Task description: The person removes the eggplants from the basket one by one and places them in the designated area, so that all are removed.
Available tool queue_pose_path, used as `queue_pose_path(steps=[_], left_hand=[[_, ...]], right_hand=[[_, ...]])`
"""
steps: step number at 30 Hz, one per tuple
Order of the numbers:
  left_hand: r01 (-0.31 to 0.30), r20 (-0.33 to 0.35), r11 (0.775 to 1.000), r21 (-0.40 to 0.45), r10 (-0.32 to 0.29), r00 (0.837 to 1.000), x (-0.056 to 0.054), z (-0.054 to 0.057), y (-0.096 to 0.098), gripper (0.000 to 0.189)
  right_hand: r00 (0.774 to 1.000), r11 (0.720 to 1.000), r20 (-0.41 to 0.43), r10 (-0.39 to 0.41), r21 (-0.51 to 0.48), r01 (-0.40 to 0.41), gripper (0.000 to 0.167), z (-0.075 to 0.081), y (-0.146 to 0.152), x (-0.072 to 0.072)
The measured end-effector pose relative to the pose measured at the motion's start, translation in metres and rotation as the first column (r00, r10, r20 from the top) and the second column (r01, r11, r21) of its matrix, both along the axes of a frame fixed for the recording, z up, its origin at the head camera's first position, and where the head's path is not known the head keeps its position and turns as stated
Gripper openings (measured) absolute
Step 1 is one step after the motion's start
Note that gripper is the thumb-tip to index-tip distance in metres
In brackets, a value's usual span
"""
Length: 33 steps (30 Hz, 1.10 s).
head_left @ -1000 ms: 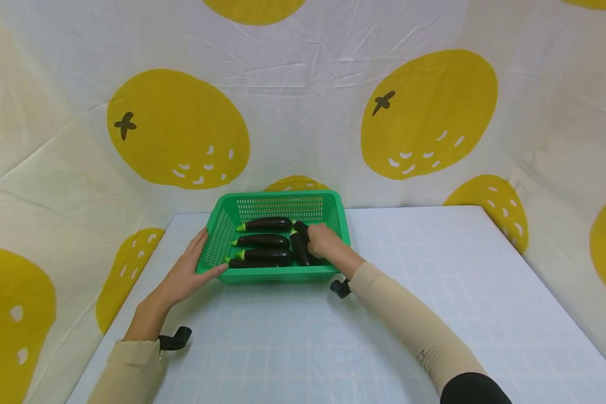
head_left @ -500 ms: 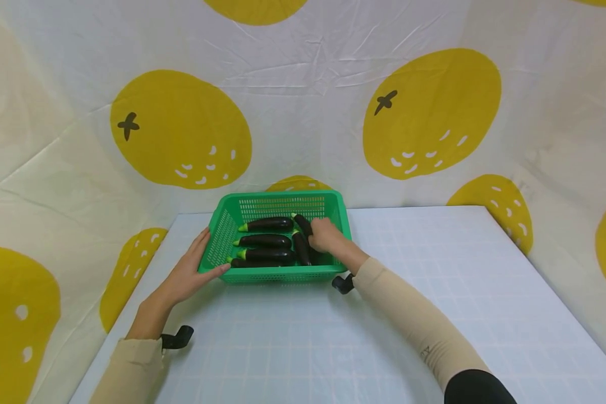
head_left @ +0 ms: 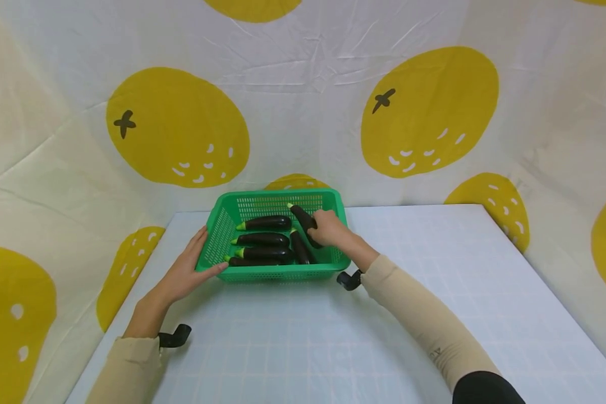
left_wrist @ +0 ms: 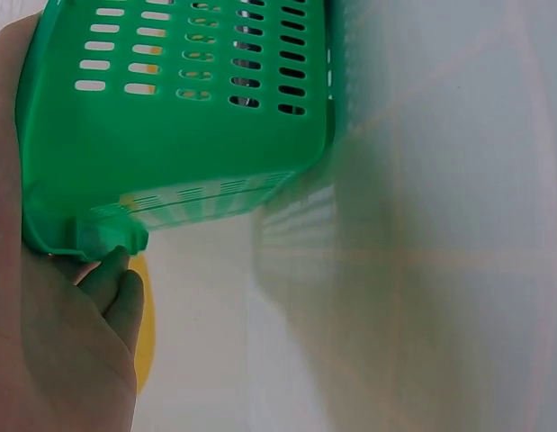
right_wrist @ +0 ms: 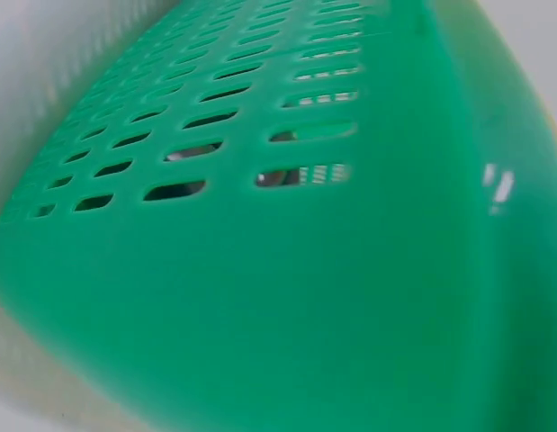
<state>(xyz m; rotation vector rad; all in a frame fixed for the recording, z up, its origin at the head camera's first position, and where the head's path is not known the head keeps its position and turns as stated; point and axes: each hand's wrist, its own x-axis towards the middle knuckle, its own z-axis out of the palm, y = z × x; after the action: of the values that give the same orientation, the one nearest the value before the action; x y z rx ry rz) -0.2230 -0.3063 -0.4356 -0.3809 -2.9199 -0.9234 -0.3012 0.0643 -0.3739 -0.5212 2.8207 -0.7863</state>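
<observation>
A green plastic basket [head_left: 278, 274] stands at the far side of the table with several dark eggplants in it. My right hand [head_left: 330, 229] reaches over its front right rim and grips an eggplant [head_left: 302, 217] that slants with its green stem end toward the back. Just below it, another eggplant [head_left: 299, 247] lies at an angle. Eggplants to the left, such as this one [head_left: 260, 239], lie sideways. At the basket's left corner my left hand [head_left: 184, 276] rests with fingers along the side and thumb on the front rim. In the right wrist view the basket wall [right_wrist: 260, 288] hides my hand.
A white table [head_left: 293, 336] with faint grid lines spreads in front of the basket. Behind it hangs a white cloth [head_left: 303, 123] printed with large yellow fruits. Black wrist cameras [head_left: 175, 336] are strapped on both wrists.
My right hand has lifted its eggplant up from among the others and shifted slightly back and right. The left hand has stayed at the basket's corner.
</observation>
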Motion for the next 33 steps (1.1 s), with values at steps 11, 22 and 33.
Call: queue_pose_path(steps=[11,22,33], left_hand=[[0.003,0.009,1.000,-0.010,-0.003,1.000,0.002,0.000,0.000,0.105],[0.012,0.001,1.000,-0.019,-0.012,1.000,0.002,0.001,0.000,0.104],[0.018,0.000,1.000,-0.015,-0.018,1.000,0.002,0.004,0.003,0.103]], right_hand=[[0.997,0.991,0.007,0.077,-0.114,-0.076,0.048,0.008,0.016,0.007],[0.996,0.984,-0.010,0.092,-0.154,-0.093,0.048,0.025,0.029,0.019],[0.997,0.977,-0.020,0.075,-0.199,-0.077,0.046,0.033,0.048,0.025]])
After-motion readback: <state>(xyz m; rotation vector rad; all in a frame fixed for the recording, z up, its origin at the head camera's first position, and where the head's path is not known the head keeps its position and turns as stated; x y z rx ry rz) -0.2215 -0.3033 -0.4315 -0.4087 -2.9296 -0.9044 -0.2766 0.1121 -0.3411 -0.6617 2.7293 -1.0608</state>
